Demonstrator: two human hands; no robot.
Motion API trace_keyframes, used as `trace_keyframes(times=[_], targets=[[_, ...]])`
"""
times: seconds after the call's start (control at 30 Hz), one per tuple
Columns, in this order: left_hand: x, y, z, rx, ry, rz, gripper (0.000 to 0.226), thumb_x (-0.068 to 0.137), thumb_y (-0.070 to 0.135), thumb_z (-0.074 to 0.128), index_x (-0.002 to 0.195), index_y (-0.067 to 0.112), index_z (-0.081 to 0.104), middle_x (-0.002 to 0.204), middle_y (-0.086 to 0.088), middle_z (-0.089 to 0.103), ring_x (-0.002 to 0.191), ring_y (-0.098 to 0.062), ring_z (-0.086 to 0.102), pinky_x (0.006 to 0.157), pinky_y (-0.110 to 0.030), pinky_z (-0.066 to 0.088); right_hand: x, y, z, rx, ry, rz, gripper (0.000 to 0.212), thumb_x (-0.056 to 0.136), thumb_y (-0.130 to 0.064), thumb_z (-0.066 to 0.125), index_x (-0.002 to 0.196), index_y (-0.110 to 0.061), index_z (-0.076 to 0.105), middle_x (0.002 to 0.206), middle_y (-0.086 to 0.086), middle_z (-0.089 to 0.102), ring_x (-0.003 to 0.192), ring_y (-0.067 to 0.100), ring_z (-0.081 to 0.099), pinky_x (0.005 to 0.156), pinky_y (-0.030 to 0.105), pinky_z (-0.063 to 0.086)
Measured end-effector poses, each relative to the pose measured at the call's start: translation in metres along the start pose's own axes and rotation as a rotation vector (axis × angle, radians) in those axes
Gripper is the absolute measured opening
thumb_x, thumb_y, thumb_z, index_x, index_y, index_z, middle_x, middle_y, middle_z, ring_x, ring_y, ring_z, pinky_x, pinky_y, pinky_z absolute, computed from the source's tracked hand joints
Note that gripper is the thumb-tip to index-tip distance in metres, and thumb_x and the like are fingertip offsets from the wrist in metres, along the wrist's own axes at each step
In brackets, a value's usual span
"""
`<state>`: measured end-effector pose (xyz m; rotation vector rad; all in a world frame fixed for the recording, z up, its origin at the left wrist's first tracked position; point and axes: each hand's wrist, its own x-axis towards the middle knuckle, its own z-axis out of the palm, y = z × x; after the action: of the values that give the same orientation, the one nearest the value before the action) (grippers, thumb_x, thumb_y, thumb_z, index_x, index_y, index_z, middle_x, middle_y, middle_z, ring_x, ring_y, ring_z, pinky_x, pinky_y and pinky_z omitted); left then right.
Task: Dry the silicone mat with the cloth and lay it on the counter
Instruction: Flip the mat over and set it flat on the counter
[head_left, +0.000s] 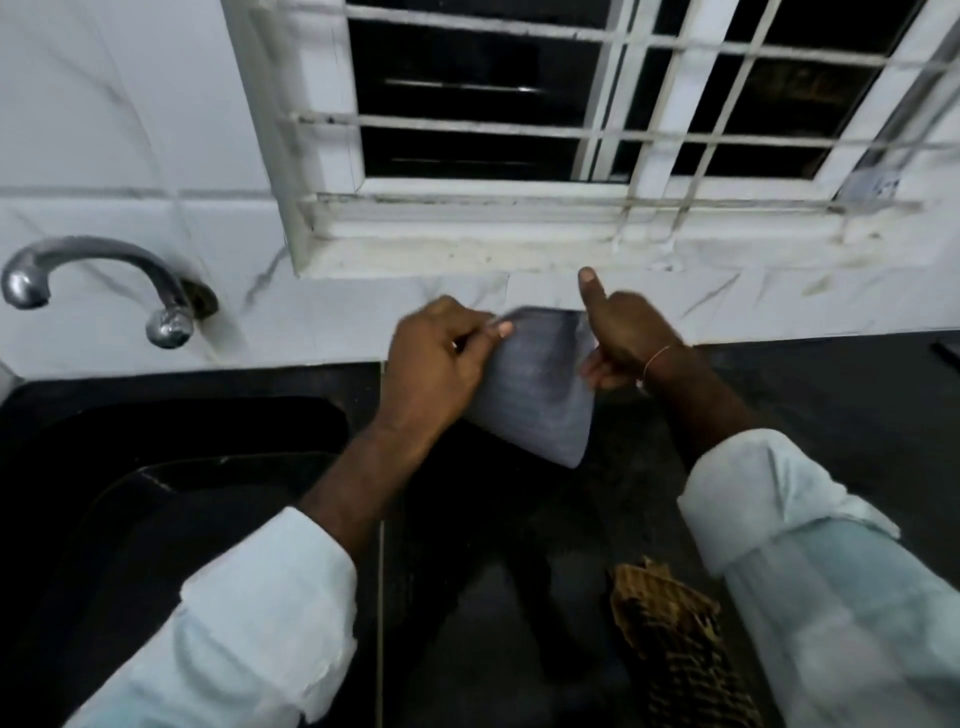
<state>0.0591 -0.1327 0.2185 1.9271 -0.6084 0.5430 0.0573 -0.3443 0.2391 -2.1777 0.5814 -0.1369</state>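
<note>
A grey silicone mat (535, 389) hangs in the air above the black counter (831, 395), just in front of the tiled wall. My left hand (441, 358) pinches its upper left edge. My right hand (618, 338) holds its upper right edge with the fingers, thumb pointing up. The mat's lower corner dangles free, blurred. A brown checked cloth (670, 639) lies crumpled on the counter near the front, under my right forearm, touched by neither hand.
A black sink (171, 467) fills the left side, with a metal tap (104, 280) on the wall above it. A white barred window (571, 130) sits over the counter. A small dark object (948, 353) shows at the far right edge.
</note>
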Motion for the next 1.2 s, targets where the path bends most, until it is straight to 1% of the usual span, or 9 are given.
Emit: trace_keyframes(times=[0.07, 0.17, 0.27, 0.53, 0.67, 0.77, 0.9, 1.03, 1.2], targets=[[-0.015, 0.004, 0.011, 0.012, -0.095, 0.104, 0.017, 0.086, 0.029, 0.066, 0.085, 0.015, 0.077, 0.071, -0.003, 0.062, 0.069, -0.019, 0.060, 0.064, -0.034, 0.049, 0.004, 0.000, 0.014, 0.151, -0.243, 0.239, 0.068, 0.078, -0.080, 0.044, 0.084, -0.012, 0.052, 0.076, 0.029, 0.070, 0.065, 0.039, 0.072, 0.057, 0.040, 0.060], [-0.042, 0.004, 0.025, 0.119, -0.255, 0.320, 0.021, 0.089, 0.026, 0.061, 0.086, 0.011, 0.075, 0.075, -0.009, 0.062, 0.070, -0.026, 0.058, 0.062, -0.036, 0.047, 0.007, 0.011, 0.035, 0.003, -0.389, 0.334, 0.026, 0.086, -0.029, 0.067, 0.085, -0.004, 0.061, 0.075, 0.020, 0.066, 0.054, 0.028, 0.067, 0.055, 0.037, 0.061], [-0.069, -0.007, 0.029, 0.101, -0.371, 0.380, 0.021, 0.092, 0.025, 0.059, 0.091, 0.012, 0.076, 0.079, -0.006, 0.064, 0.072, -0.020, 0.058, 0.064, -0.033, 0.046, 0.005, 0.017, 0.050, -0.186, -0.367, 0.340, 0.009, 0.082, -0.002, 0.063, 0.075, 0.001, 0.060, 0.068, 0.016, 0.061, 0.038, 0.019, 0.061, 0.036, 0.024, 0.049], [-0.091, -0.027, 0.028, -0.226, -0.457, 0.100, 0.025, 0.090, 0.035, 0.062, 0.110, 0.026, 0.071, 0.087, 0.021, 0.059, 0.082, 0.005, 0.057, 0.073, -0.009, 0.043, 0.010, -0.025, 0.038, -0.071, -0.042, 0.061, 0.024, 0.078, -0.017, 0.072, 0.088, 0.003, 0.063, 0.079, 0.012, 0.057, 0.068, 0.019, 0.052, 0.049, 0.022, 0.036], [-0.037, -0.052, 0.031, -0.631, -0.438, -0.414, 0.037, 0.082, 0.056, 0.062, 0.078, 0.022, 0.078, 0.069, 0.002, 0.072, 0.060, -0.006, 0.064, 0.058, -0.018, 0.049, 0.014, -0.055, 0.020, -0.237, -0.049, 0.025, 0.009, 0.085, -0.015, 0.058, 0.084, -0.005, 0.059, 0.082, 0.012, 0.056, 0.074, 0.023, 0.052, 0.055, 0.028, 0.039], [0.009, -0.112, 0.039, -0.234, -0.260, -0.498, 0.035, 0.091, 0.035, 0.060, 0.068, 0.010, 0.071, 0.066, -0.006, 0.070, 0.065, -0.018, 0.066, 0.059, -0.025, 0.044, 0.016, -0.072, 0.001, -0.248, -0.031, 0.001, 0.023, 0.094, -0.014, 0.050, 0.076, -0.002, 0.057, 0.072, 0.011, 0.056, 0.061, 0.022, 0.053, 0.055, 0.030, 0.044], [0.027, -0.193, 0.062, 0.345, -0.717, -0.556, 0.037, 0.091, 0.035, 0.058, 0.096, 0.000, 0.070, 0.105, -0.019, 0.070, 0.102, -0.031, 0.065, 0.080, -0.032, 0.048, 0.013, -0.085, -0.020, -0.165, 0.024, -0.028, 0.036, 0.100, -0.023, 0.047, 0.085, 0.008, 0.059, 0.058, 0.016, 0.056, 0.044, 0.023, 0.050, 0.043, 0.028, 0.044], [0.017, -0.224, 0.089, 0.544, -1.003, -0.552, 0.056, 0.086, 0.045, 0.062, 0.126, 0.008, 0.058, 0.131, -0.017, 0.058, 0.119, -0.032, 0.056, 0.096, -0.036, 0.048, 0.011, -0.059, -0.048, -0.215, 0.119, -0.071, 0.041, 0.092, -0.029, 0.062, 0.066, 0.003, 0.065, 0.046, 0.008, 0.060, 0.033, 0.014, 0.053, 0.036, 0.018, 0.044], [0.012, -0.223, 0.122, 0.552, -0.798, -0.484, 0.056, 0.088, 0.049, 0.057, 0.126, 0.009, 0.052, 0.131, -0.020, 0.048, 0.120, -0.039, 0.047, 0.097, -0.048, 0.044, 0.006, 0.054, -0.060, -0.296, -0.009, 0.202, 0.042, 0.093, -0.022, 0.061, 0.055, -0.004, 0.058, 0.031, -0.001, 0.054, 0.025, 0.008, 0.052, 0.031, 0.014, 0.039]])
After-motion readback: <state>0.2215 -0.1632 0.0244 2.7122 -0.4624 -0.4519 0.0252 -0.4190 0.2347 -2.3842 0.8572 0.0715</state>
